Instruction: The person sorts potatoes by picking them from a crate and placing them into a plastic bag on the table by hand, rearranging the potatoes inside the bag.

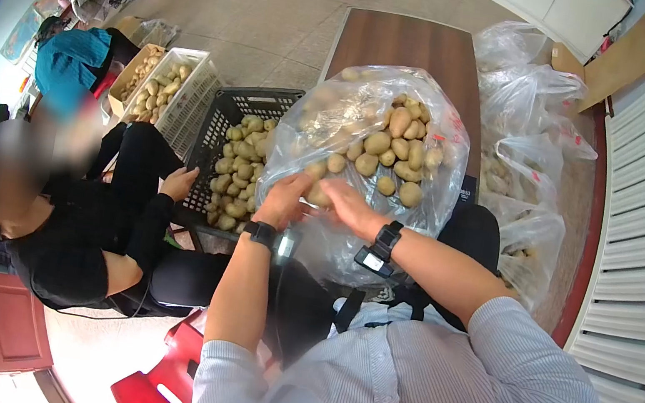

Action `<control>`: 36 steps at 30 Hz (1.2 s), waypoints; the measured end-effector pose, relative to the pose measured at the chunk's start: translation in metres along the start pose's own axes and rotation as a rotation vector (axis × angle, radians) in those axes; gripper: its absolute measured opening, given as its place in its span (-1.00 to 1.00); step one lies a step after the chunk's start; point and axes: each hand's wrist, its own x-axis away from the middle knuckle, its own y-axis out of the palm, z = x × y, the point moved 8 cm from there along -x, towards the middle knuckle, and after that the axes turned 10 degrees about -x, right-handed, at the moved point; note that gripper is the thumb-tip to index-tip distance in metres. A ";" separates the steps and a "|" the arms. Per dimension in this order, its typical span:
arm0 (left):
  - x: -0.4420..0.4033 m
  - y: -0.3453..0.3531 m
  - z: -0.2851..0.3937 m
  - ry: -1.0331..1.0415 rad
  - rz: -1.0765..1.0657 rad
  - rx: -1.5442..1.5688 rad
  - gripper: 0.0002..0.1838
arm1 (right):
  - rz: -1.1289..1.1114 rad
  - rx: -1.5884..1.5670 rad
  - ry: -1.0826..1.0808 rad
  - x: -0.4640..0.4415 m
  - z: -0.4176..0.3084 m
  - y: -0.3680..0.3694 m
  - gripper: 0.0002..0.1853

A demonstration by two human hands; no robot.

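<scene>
A large clear plastic bag [301, 126] lies spread over the brown table, with several potatoes [396, 146] heaped inside it. At its near edge, my left hand [283, 202] and my right hand [351, 209] cup a potato [318, 195] from either side. The fingers of both hands bend inward around it, and part of the left fingertips is hidden. A black device is strapped to each wrist. Left of the bag, a black crate [218, 113] full of potatoes stands close to my left hand.
Beyond the bag the brown tabletop [407, 42] shows. Filled clear bags [530, 167] line the floor at right, beside a white radiator [635, 276]. A white crate [197, 89] of potatoes stands at left. A person in black [92, 241] sits close on my left, near a red chair [159, 382].
</scene>
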 end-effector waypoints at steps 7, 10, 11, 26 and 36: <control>-0.003 0.002 0.004 0.068 -0.164 0.157 -0.63 | -0.033 0.372 -0.445 0.001 -0.029 0.008 -0.63; -0.001 -0.009 0.010 0.112 -0.095 0.248 -0.65 | 0.053 0.764 -0.400 0.004 -0.027 -0.025 -0.61; 0.000 -0.014 0.012 0.142 -0.050 0.301 -0.68 | 0.150 0.927 -0.410 0.006 -0.023 -0.043 -0.60; -0.025 -0.118 -0.051 0.134 0.514 0.870 -0.65 | 0.249 1.401 -0.290 0.018 -0.001 -0.097 -0.78; -0.025 -0.166 -0.101 -0.046 0.748 0.683 -0.68 | 0.207 1.228 -0.322 0.022 -0.006 -0.097 -0.69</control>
